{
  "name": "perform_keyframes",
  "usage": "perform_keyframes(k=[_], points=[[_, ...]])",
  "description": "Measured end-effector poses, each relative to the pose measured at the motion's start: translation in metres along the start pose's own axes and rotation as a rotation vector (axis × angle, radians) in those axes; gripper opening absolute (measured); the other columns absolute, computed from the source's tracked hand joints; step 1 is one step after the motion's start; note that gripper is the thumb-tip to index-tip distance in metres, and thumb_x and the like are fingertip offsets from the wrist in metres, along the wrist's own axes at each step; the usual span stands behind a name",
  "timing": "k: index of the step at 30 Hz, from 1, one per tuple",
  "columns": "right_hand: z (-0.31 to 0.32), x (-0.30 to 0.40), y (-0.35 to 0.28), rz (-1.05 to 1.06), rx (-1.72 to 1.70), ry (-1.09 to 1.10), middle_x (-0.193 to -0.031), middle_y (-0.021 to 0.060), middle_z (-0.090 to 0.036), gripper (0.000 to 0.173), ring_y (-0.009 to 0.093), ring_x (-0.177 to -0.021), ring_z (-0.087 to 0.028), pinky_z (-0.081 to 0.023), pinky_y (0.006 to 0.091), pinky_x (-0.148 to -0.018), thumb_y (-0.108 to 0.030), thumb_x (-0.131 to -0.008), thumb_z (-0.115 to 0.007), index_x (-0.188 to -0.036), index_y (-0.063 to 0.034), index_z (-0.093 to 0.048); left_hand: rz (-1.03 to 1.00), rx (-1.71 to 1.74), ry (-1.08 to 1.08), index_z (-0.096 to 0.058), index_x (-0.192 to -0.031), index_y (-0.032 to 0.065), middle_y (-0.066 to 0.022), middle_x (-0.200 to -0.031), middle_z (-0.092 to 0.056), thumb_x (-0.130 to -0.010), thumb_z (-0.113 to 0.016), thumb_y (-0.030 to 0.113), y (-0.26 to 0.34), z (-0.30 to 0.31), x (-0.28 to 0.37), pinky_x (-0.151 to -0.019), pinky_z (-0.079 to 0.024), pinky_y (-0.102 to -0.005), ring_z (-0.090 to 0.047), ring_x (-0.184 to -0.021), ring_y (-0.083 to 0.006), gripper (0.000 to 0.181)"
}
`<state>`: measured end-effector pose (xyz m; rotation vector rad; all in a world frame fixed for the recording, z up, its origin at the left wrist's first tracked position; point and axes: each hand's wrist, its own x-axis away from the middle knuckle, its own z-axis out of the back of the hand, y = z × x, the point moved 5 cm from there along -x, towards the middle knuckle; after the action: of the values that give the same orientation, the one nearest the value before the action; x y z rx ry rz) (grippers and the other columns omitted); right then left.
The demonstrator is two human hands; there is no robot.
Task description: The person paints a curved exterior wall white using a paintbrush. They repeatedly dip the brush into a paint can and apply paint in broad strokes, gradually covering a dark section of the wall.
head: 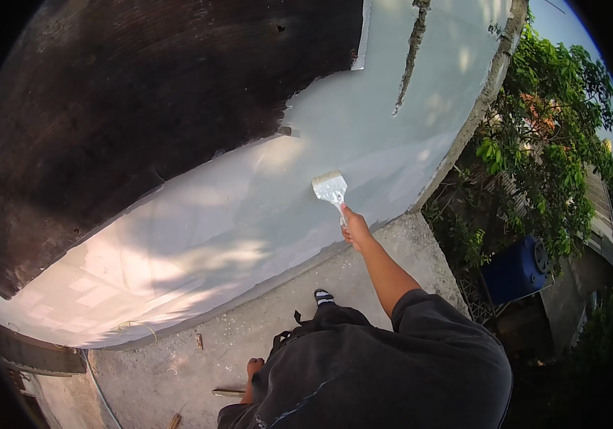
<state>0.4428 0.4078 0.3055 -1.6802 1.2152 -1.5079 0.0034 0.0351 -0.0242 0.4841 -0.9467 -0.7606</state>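
Observation:
My right hand [355,229] grips the handle of a wide flat paintbrush [331,185], its handle and ferrule spattered with white paint. The brush's pale bristles point up at the painted wall [263,204]; whether they touch it I cannot tell. The wall is pale white and light blue-green, with patches of sunlight and shade. A large dark brown panel [167,80] with a ragged edge covers its upper left. My left hand [255,366] hangs low beside my body, fingers curled, with nothing visible in it.
A rough crack [412,53] runs down the wall. Underfoot is a paint-spotted concrete floor [177,348] with a wood strip [227,393], a small brown scrap [199,341] and a cable [100,389]. Beyond the right edge are a leafy tree [553,134] and a blue water tank [510,271].

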Motion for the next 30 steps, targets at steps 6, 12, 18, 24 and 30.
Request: perform_keyframes(k=[6,12,18,24,30], points=[[0.028,0.016,0.006,0.074,-0.011,0.083,-0.049,-0.0003,-0.035,0.041,0.01,-0.035,-0.03,-0.019,0.0261,-0.033,-0.047,-0.094,-0.054,-0.076,-0.0101,-0.05,0.051,-0.134,0.056,-0.065,-0.079,-0.0049,-0.0266,-0.08,-0.066,-0.076,-0.054,0.027,0.018,0.009,0.014,-0.07,-0.05,-0.0459,-0.066,-0.078,-0.0378,0.034],[-0.035,0.043,-0.113,0.35,-0.063,-0.063,-0.048,-0.0025,-0.034,0.043,0.007,-0.036,-0.027,-0.018,0.0238,-0.033,-0.045,-0.097,-0.049,-0.074,-0.009,-0.049,0.105,-0.14,0.014,-0.065,-0.076,-0.003,-0.0226,-0.074,-0.067,-0.075,-0.054,0.026,0.011,0.014,0.016,-0.067,-0.051,-0.0438,-0.067,-0.071,-0.0337,0.031],[-0.054,0.022,-0.033,0.164,0.056,0.013,-0.048,-0.0034,-0.035,0.046,0.007,-0.034,-0.027,-0.019,0.0243,-0.033,-0.05,-0.096,-0.05,-0.071,-0.0109,-0.049,0.093,-0.061,0.04,-0.063,-0.073,-0.0022,-0.0195,-0.067,-0.065,-0.077,-0.055,0.024,0.02,0.003,0.008,-0.063,-0.051,-0.0419,-0.067,-0.067,-0.0294,0.028],[-0.047,0.042,0.085,-0.145,0.07,-0.055,-0.049,-0.0012,-0.035,0.041,0.009,-0.034,-0.029,-0.02,0.0256,-0.033,-0.049,-0.095,-0.052,-0.079,-0.0113,-0.05,0.138,0.287,-0.012,-0.063,-0.092,0.0033,-0.0136,-0.088,-0.067,-0.082,-0.055,0.026,0.024,0.003,0.013,-0.065,-0.052,-0.0418,-0.064,-0.074,-0.0256,0.026],[-0.114,0.086,0.085,-0.226,-0.107,-0.457,-0.049,-0.0008,-0.037,0.037,0.009,-0.036,-0.03,-0.025,0.0251,-0.035,-0.044,-0.095,-0.05,-0.083,-0.0082,-0.049,0.057,0.542,-0.098,-0.061,-0.104,0.0088,-0.0059,-0.107,-0.064,-0.09,-0.051,0.032,0.192,0.046,0.029,-0.073,-0.051,-0.0379,-0.061,-0.089,-0.0204,0.029]])
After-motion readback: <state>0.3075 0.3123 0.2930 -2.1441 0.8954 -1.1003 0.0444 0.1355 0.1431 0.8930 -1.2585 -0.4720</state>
